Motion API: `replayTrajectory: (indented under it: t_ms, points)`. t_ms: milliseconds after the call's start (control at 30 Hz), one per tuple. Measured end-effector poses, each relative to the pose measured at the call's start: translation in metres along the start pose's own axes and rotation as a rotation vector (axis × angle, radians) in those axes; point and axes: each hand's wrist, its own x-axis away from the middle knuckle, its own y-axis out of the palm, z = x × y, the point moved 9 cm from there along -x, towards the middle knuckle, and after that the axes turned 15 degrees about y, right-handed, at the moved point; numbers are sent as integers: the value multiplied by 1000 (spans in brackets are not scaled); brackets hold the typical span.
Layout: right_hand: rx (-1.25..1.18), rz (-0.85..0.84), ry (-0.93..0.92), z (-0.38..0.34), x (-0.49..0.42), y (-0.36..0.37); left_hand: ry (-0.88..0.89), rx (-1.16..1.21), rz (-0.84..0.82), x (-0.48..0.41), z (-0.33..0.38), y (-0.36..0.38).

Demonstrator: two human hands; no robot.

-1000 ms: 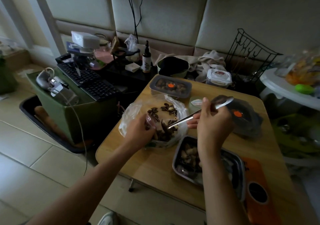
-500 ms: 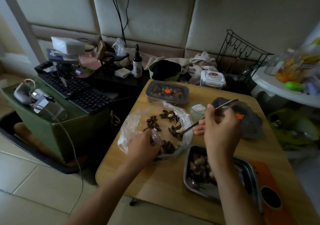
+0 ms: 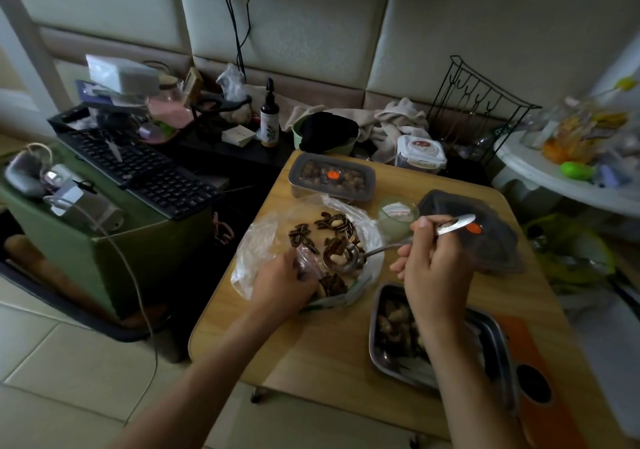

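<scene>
A clear plastic bag [image 3: 258, 241] lies open on the wooden table [image 3: 311, 348], holding dark striped shells and pale nuts [image 3: 334, 227]. My left hand [image 3: 284, 284] grips the bag's near edge. My right hand [image 3: 434, 268] holds a metal spoon [image 3: 381, 249]; its bowl rests inside the bag with a pale nut in it, and the handle sticks out to the right past my fingers. A metal tray [image 3: 498, 341] with more nuts sits under my right forearm.
A lidded container of nuts [image 3: 332, 177] and a small round tub [image 3: 396, 215] stand behind the bag, a dark lid [image 3: 485, 241] to the right. An orange mat [image 3: 540, 379] lies at the table's right edge. Keyboards [image 3: 152, 171] sit on a green box at the left.
The spoon's bowl has dipped lower into the bag and now carries a nut. My left hand keeps its grip on the bag's edge. The camera has moved slightly.
</scene>
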Motion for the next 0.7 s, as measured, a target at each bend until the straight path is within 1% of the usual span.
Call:
replayTrajectory:
  t_ms: [133,333,467,600,633,700]
  points:
    - [-65,14,-25,-10,1,-4,-19,-11,24,0,0,-4]
    - [-173,44,-142,-37,7,-16,-19,13,80,-11,6,-10]
    - [-101,34,-316,-59,19,-11,-18,-6,101,-16,11,-11]
    - [-17,-19,-558,-79,38,-2,-82,106,105,-20,3,-6]
    - [-12,-47,-595,-80,42,0,-91,139,105,-21,2,-5]
    - [-30,-80,-613,-79,46,1,-97,207,111,-23,1,-4]
